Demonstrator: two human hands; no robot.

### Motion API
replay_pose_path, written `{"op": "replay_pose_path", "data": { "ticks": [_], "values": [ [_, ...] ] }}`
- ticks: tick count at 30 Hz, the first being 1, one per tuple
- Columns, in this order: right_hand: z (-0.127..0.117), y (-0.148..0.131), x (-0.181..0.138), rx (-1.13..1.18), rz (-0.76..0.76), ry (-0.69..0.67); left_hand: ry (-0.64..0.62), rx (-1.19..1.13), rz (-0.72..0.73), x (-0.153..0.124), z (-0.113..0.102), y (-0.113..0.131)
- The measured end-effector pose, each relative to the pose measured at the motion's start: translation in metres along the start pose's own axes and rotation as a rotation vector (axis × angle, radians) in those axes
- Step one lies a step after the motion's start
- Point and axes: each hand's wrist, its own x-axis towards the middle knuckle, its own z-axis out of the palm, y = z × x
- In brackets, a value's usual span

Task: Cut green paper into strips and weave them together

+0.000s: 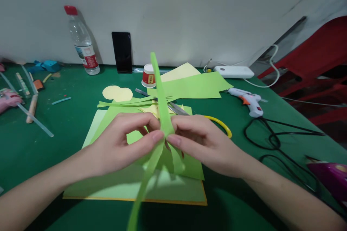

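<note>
A long, narrow green paper strip (159,90) runs from high above the table down past the lower edge of the picture. My left hand (123,142) and my right hand (202,139) meet at its middle, each pinching the strip between thumb and fingers. Under my hands lies a stack of light green paper sheets (130,186) with an orange edge. More thin green strips (127,103) lie just behind the stack.
On the green table: scissors with yellow handles (221,124), a glue gun (248,100) with black cord, green and yellow sheets (197,85), yellow paper circles (118,93), a small cup (148,75), a water bottle (82,43), a phone (121,52), a white power bank (233,71), glue sticks (32,110) at left.
</note>
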Motion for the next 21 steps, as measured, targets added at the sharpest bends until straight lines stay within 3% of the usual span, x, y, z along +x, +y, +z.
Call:
{"op": "replay_pose_path", "data": {
  "ticks": [7, 14, 21],
  "values": [
    [0.0013, 0.0022, 0.0, 0.149, 0.18, 0.057, 0.052, 0.085, 0.065, -0.0007, 0.0046, -0.0005],
    [0.0031, 0.0035, -0.0014, -0.267, -0.088, 0.185, -0.003, 0.105, -0.007, 0.0016, 0.0044, 0.0021],
    [0.0046, 0.0056, 0.0002, -0.436, -0.146, 0.188, 0.017, 0.141, -0.038, 0.001, 0.0071, -0.0012]
  ]
}}
